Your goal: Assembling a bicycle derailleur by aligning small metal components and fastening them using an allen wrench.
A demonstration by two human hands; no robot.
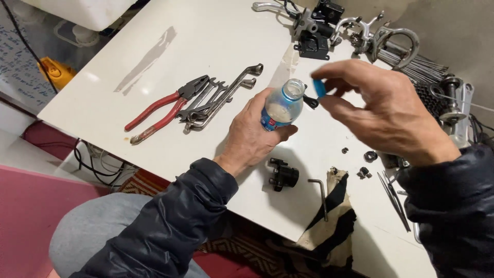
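Two hands work: left hand (251,135) clamps an uncapped bottle (282,106), right hand (387,110) pinches its blue cap (319,88).

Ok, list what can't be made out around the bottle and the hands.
- Head view: bottle lower half, hidden by left hand.
- Blue cap: mostly covered by right hand fingers.
- Small nuts: too small to identify.
- Bike parts: cut off by top edge.

head view: one camera up on the person's head | tipped steeply down and forward onto the white counter (216,46) | close in, forearms filling the lower frame | counter edge runs diagonally, floor at left | no second view
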